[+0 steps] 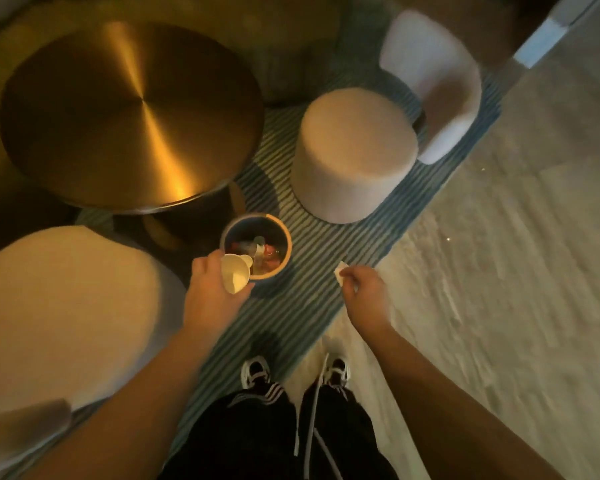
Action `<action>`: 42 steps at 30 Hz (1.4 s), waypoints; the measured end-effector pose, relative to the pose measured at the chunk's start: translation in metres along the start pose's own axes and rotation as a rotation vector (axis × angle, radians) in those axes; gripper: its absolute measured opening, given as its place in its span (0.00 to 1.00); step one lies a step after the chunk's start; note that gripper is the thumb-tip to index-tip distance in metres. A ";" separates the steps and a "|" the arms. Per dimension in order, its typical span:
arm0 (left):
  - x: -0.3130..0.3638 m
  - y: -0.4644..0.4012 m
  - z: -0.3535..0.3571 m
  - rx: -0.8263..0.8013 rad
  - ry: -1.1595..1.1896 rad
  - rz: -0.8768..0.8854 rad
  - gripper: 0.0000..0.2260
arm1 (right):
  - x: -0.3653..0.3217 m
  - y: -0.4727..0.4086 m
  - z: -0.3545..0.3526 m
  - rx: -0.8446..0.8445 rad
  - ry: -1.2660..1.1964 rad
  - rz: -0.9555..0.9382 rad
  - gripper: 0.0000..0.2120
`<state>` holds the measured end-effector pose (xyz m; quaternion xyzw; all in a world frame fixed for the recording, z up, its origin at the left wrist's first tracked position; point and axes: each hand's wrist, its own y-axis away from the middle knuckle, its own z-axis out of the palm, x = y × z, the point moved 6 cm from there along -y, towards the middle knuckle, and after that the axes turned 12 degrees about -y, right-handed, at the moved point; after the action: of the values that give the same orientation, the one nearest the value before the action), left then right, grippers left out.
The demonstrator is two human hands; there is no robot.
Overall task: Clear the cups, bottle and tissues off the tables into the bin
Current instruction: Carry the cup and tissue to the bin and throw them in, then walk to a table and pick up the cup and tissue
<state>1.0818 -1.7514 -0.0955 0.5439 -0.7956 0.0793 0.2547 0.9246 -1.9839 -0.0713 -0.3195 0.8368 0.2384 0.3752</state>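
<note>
Left hand [210, 289] gripped tilted white paper cup [235, 274] over round grey bin [256, 244]. Right hand [362, 291], beside, pinched small white tissue [340, 274].

Above the bin [284, 244] the way is open for my fingers; the tabletop [129, 112] and two stools [354, 154] stand around the bin.

Left hand [212, 289]: fingers curled round a paper cup [235, 274], its mouth tilted toward the camera, forearm bare and stretched forward.
Right hand [362, 292]: fingertips pinching a tissue [340, 274] at the grip's front, wrist bent downward.
</note>
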 end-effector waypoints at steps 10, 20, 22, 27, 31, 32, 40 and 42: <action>-0.003 -0.075 0.067 0.024 -0.086 -0.382 0.38 | 0.005 -0.168 0.076 -0.458 0.148 -0.186 0.09; -0.050 -0.183 0.249 -0.116 0.061 -0.642 0.38 | 0.096 -0.303 0.199 -0.607 0.230 -0.312 0.04; -0.063 -0.191 0.283 -0.161 0.064 -0.667 0.42 | 0.117 -0.316 0.226 -0.621 0.215 -0.310 0.04; -0.088 -0.185 0.307 -0.046 0.006 -0.735 0.47 | 0.142 -0.327 0.276 -0.623 0.180 -0.366 0.04; -0.091 -0.170 0.301 0.064 -0.008 -0.673 0.30 | 0.146 -0.327 0.311 -0.663 0.253 -0.376 0.08; -0.091 -0.165 0.300 0.065 -0.021 -0.661 0.29 | 0.148 -0.327 0.319 -0.691 0.301 -0.374 0.12; -0.080 -0.117 0.258 0.010 -0.122 -0.774 0.32 | 0.136 -0.305 0.305 -0.827 0.572 -0.343 0.35; -0.070 -0.100 0.227 0.042 -0.129 -0.773 0.32 | 0.115 -0.286 0.289 -0.865 0.563 -0.343 0.34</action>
<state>1.1197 -1.8243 -0.3397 0.8125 -0.5445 -0.0408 0.2040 1.2066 -2.0353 -0.3811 -0.6281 0.6665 0.4015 0.0043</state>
